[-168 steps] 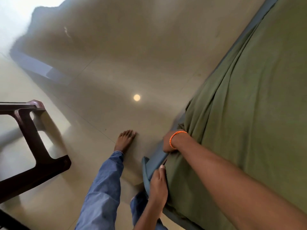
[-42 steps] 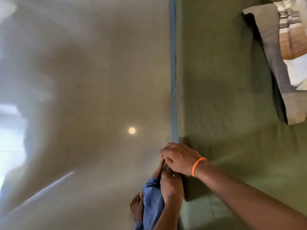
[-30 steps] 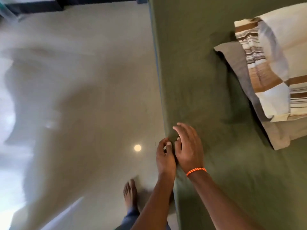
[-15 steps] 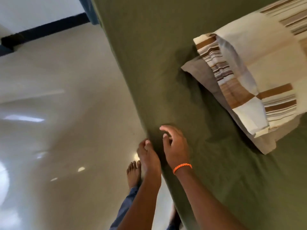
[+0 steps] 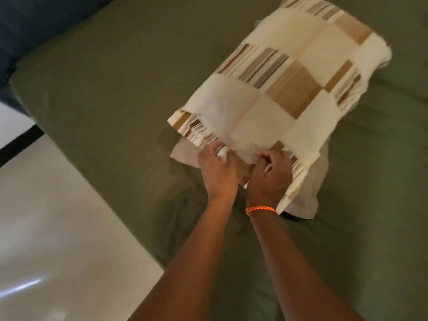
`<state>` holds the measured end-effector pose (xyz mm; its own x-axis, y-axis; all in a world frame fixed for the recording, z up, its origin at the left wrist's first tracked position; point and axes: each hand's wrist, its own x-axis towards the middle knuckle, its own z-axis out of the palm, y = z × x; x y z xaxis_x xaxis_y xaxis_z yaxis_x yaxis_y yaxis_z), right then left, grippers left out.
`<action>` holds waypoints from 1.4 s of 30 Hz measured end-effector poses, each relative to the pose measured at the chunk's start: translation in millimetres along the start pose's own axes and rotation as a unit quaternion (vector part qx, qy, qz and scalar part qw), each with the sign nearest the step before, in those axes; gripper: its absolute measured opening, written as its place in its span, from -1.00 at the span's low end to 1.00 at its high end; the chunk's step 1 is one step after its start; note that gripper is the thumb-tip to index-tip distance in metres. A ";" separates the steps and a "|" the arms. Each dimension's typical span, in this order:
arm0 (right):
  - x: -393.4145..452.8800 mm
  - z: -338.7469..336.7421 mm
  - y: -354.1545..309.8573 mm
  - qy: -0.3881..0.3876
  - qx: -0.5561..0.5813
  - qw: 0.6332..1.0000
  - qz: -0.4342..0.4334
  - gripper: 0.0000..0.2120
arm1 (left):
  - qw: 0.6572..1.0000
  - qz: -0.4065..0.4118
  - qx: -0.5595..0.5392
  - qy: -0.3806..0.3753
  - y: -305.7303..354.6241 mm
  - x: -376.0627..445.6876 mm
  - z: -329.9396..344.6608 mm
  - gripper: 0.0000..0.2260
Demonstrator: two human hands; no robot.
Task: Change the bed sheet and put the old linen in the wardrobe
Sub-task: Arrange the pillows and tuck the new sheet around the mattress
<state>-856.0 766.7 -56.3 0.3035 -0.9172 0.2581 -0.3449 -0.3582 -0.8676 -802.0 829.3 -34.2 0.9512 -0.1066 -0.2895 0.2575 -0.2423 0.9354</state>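
Both hands off the bed's side edge now, up on the folded linen instead; half a second back they hovered at the sheet's edge, with a bare foot and floor underneath. View swung too, so the linen sits dead centre rather than off at 2 o'clock.

Left hand (image 5: 217,171) curled onto the near edge of the folded cream-and-brown striped patchwork linen (image 5: 280,93), fingertips pinching a small bunch of white fabric. Right hand (image 5: 271,174) just beside it, touching or nearly so, fingers curled and gripping the same near edge, thumb tucked against the cloth. Thin orange braided wristband (image 5: 261,209) on the right wrist.

Linen lying on top of the olive-green bed sheet (image 5: 111,89), tilted, long axis running from about 7 o'clock up to 1 o'clock. Plain beige layer (image 5: 308,193) peeking out beneath it along the near and right edges; same piece or a separate one, can't tell. Whole bundle a bit motion-blurred, so the stripe detail stays soft.

Green sheet covering the mattress from 9 o'clock round to 5 o'clock, wrinkled near the hands and at 6 o'clock. Dark blue surface (image 5: 30,24) at 10 o'clock, past the far corner of the bed. Glossy pale tiled floor (image 5: 58,228) at 8 o'clock with a streak of glare, and a black skirting strip (image 5: 16,144) at 9 o'clock.
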 end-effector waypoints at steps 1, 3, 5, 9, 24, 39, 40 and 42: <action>18.0 -4.4 2.9 0.040 -0.019 0.999 0.003 -0.86 | 0.999 0.040 0.026 0.019 8.7 6.2 13.7 -0.77; 57.4 -13.2 6.1 0.104 -0.053 0.992 0.038 -0.84 | 0.991 0.101 0.084 0.034 28.8 18.6 44.8 -0.75; 89.5 -19.0 6.5 0.111 -0.114 0.981 0.112 -0.69 | 0.977 0.159 0.138 0.027 47.1 35.7 62.4 -0.76; 142.8 -24.1 9.2 -0.045 -0.117 0.957 0.263 -0.10 | 0.915 0.264 0.303 -0.025 80.0 102.5 92.3 -0.72; 215.2 -20.5 55.2 0.009 0.058 0.924 0.378 -0.24 | 0.929 0.071 0.312 -0.183 138.5 225.8 159.8 -0.20; 296.5 -334.9 180.2 0.184 -0.094 0.954 0.217 -0.71 | 0.931 0.128 0.149 -0.309 89.6 -42.7 379.0 -0.60; 290.9 -362.9 190.5 0.200 -0.111 0.949 0.219 -0.73 | 0.925 0.114 0.149 -0.329 84.5 -71.2 396.1 -0.61; 276.8 -414.0 210.5 0.225 -0.165 0.936 0.213 -0.71 | 0.912 0.093 0.154 -0.370 73.6 -125.9 423.8 -0.64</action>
<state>-1212.3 365.2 8.4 -0.3032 -0.9433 0.1351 -0.6279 0.0912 -0.7729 -974.7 416.2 -14.9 0.5697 -0.7670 -0.2952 -0.0652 -0.4002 0.9141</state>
